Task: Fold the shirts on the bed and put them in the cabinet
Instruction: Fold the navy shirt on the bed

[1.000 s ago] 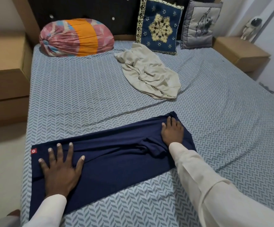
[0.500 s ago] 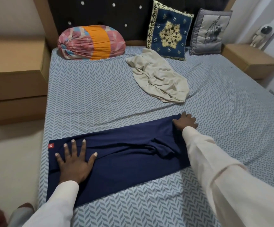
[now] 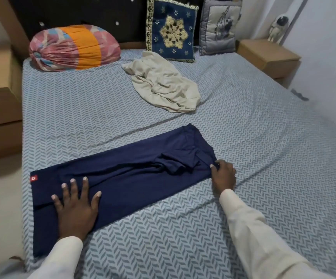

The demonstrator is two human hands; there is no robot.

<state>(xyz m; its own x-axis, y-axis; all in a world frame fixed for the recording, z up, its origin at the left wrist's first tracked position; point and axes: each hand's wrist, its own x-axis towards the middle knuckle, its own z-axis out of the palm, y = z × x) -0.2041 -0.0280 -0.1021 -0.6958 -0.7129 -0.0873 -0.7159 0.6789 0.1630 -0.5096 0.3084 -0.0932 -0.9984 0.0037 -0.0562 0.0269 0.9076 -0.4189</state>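
A navy blue shirt (image 3: pixel 135 184) lies folded into a long strip across the near part of the bed (image 3: pixel 243 158). A small red tag shows at its left end. My left hand (image 3: pixel 75 206) presses flat on the strip's left part, fingers spread. At the strip's near right corner, my right hand (image 3: pixel 223 174) pinches the fabric edge with curled fingers. A crumpled cream shirt (image 3: pixel 163 83) lies farther back on the bed, below the pillows.
A pink and orange bolster (image 3: pixel 74 47), a blue embroidered cushion (image 3: pixel 172 29) and a grey cushion (image 3: pixel 220 27) lean at the headboard. Wooden bedside units stand at the left (image 3: pixel 0 97) and right (image 3: pixel 267 55). A white figurine (image 3: pixel 277 27) stands on the right one.
My right hand has moved from the strip's far right corner down to its near right corner and now pinches the edge. My left hand still presses on the left end.
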